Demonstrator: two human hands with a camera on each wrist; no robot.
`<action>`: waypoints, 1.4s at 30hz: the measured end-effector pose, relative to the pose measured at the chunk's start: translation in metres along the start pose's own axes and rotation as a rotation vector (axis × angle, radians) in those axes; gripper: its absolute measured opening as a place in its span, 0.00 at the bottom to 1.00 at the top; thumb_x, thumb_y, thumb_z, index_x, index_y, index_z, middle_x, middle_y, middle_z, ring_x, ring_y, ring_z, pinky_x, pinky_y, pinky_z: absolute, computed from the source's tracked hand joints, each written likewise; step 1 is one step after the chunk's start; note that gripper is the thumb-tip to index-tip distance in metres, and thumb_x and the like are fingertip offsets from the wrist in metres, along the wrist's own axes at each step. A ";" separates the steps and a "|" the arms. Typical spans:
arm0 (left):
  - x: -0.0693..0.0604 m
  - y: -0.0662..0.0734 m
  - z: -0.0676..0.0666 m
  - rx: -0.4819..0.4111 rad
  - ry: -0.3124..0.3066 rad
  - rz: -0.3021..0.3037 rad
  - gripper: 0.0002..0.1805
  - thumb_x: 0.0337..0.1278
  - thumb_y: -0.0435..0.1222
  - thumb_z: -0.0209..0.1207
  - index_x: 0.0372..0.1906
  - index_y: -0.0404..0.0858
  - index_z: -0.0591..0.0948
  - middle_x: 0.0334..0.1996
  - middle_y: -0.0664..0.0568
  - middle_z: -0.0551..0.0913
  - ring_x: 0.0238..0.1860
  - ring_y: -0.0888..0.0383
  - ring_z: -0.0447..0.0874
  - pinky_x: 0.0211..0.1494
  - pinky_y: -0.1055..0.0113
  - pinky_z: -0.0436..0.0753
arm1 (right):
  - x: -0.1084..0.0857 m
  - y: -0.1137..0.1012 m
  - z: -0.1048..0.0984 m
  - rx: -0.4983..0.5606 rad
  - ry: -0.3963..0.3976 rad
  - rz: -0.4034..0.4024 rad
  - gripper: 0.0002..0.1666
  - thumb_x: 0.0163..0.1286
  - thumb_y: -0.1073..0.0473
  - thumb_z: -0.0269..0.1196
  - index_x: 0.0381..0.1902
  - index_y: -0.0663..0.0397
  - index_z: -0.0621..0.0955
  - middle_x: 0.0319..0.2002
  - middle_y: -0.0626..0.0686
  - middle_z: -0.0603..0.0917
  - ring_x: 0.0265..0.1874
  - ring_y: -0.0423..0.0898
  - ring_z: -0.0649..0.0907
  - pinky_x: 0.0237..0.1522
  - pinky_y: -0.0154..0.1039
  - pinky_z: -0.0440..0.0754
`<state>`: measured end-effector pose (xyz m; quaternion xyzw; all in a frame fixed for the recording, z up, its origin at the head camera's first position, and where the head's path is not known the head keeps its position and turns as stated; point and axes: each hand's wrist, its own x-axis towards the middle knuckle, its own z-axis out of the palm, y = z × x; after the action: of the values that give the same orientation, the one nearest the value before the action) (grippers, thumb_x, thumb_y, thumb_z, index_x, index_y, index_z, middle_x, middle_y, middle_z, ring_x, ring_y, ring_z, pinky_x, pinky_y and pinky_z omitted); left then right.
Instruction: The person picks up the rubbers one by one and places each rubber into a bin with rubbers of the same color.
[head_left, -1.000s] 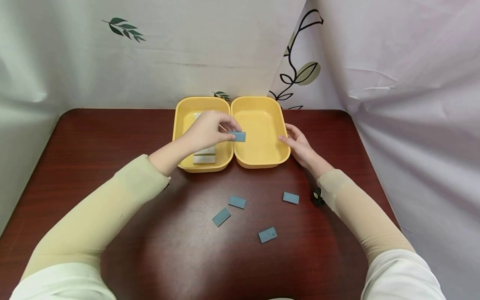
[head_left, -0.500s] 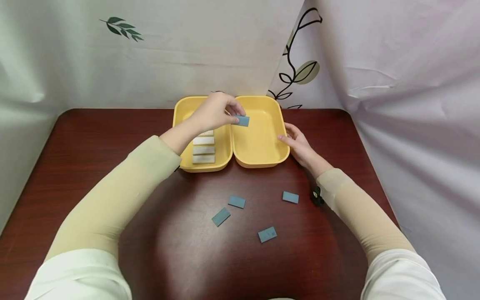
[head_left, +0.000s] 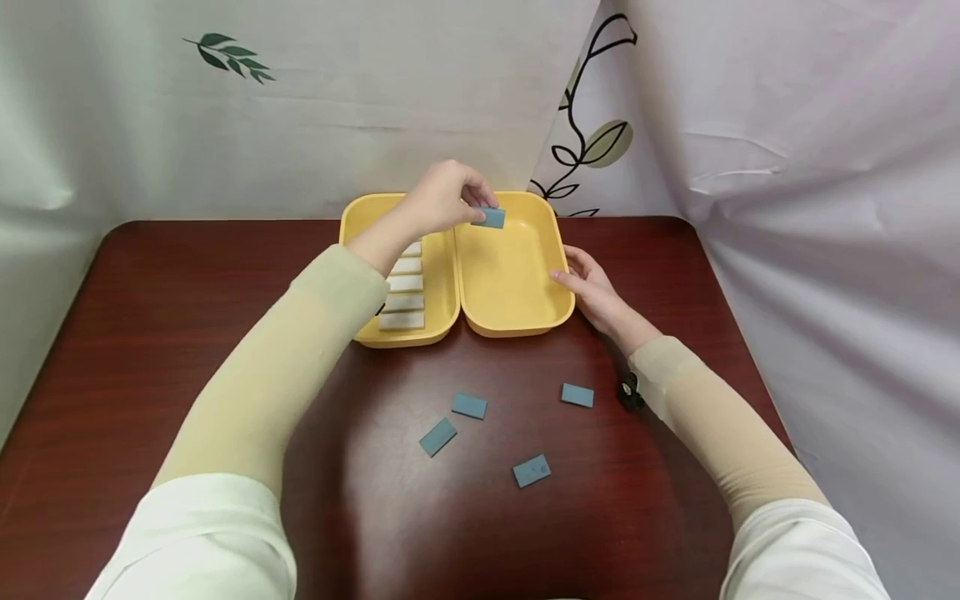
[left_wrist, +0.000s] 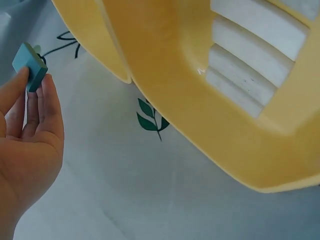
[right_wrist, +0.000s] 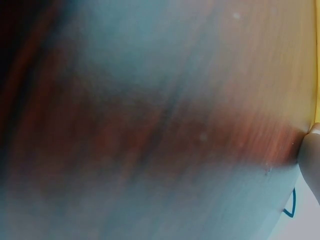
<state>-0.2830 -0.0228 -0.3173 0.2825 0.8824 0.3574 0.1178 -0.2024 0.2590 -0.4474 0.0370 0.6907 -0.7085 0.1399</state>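
Between thumb and fingers, the left hand pinches a blue tile above the back of the right half of a yellow two-part box. The left wrist view shows the same blue tile at the fingertips of the left hand. At the box's right wall, the right hand has its thumb over the rim and its fingers on the outer side. White tiles lie in a column in the left half, partly hidden by the left arm. Only a fingertip of the right hand shows in the right wrist view.
In front of the box, several blue tiles lie apart on the dark red table: one tile, another, one nearer the front and one to the right. A patterned cloth hangs behind the table.
The left hand has moved backward and slightly right with the blue tile, uncovering more white tiles. The right hand keeps its place on the box. The head view has shifted slightly.
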 end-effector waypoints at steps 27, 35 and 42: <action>0.039 -0.027 0.022 -0.038 -0.014 -0.128 0.12 0.67 0.21 0.62 0.52 0.26 0.86 0.55 0.34 0.87 0.56 0.44 0.85 0.66 0.59 0.83 | -0.001 -0.001 0.003 -0.004 0.000 0.019 0.37 0.81 0.66 0.57 0.83 0.58 0.58 0.77 0.60 0.67 0.64 0.42 0.77 0.52 0.25 0.85; 0.049 -0.031 0.033 0.034 -0.045 -0.107 0.10 0.66 0.22 0.63 0.49 0.28 0.88 0.52 0.36 0.89 0.55 0.45 0.86 0.64 0.60 0.83 | -0.002 0.000 0.000 -0.013 0.005 0.012 0.37 0.82 0.65 0.56 0.83 0.58 0.58 0.78 0.61 0.66 0.65 0.44 0.77 0.52 0.25 0.85; 0.055 -0.032 0.044 0.075 -0.065 -0.073 0.10 0.64 0.22 0.64 0.48 0.29 0.89 0.50 0.36 0.90 0.53 0.46 0.87 0.64 0.61 0.83 | 0.001 0.001 0.000 -0.005 -0.002 0.004 0.36 0.82 0.66 0.56 0.82 0.58 0.59 0.77 0.62 0.67 0.62 0.42 0.78 0.52 0.26 0.85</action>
<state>-0.3233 0.0151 -0.3716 0.2659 0.9005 0.3103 0.1487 -0.2029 0.2592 -0.4482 0.0373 0.6922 -0.7067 0.1419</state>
